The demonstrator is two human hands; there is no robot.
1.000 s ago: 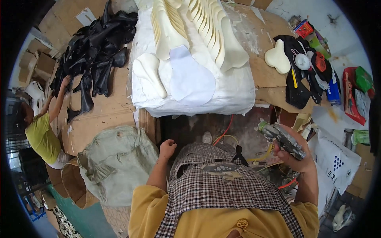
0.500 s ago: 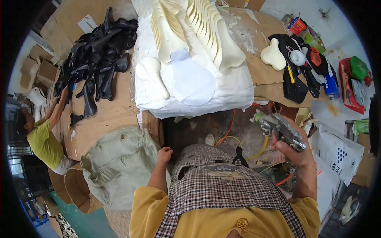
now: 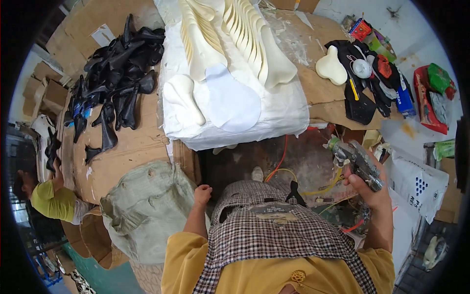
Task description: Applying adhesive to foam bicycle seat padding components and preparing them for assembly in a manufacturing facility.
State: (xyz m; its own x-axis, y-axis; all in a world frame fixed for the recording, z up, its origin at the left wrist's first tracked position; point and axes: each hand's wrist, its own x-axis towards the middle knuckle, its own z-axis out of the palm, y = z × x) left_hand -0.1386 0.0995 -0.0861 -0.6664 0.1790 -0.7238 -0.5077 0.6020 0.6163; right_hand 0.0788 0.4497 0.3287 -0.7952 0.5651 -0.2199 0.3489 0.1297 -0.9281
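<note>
My right hand (image 3: 373, 192) grips a metal spray gun (image 3: 361, 165) with a green collar at its nozzle end, to the right of the padded stand. My left hand (image 3: 202, 195) hangs near my apron with its fingers curled in and nothing visible in them. Ahead, a white cloth-covered stand (image 3: 196, 141) carries two rows of overlapping cream saddle-shaped foam pads (image 3: 279, 66). A single foam pad (image 3: 185, 98) lies at its near left, beside a flat pale saddle-shaped sheet (image 3: 234, 103). Another cream pad (image 3: 331, 66) rests on cardboard to the right.
Black saddle-shaped pieces (image 3: 122, 68) are heaped on cardboard (image 3: 132, 157) at left. A co-worker (image 3: 51, 196) there holds a black piece (image 3: 52, 149). A grey-green sack (image 3: 147, 210) sits below. Red and yellow hoses (image 3: 338, 179) run near the gun. Black cloth (image 3: 360, 105) and bags lie right.
My right hand has shifted slightly right with the spray gun. My left hand stays put. The co-worker has drawn back from the heap and now holds a black piece.
</note>
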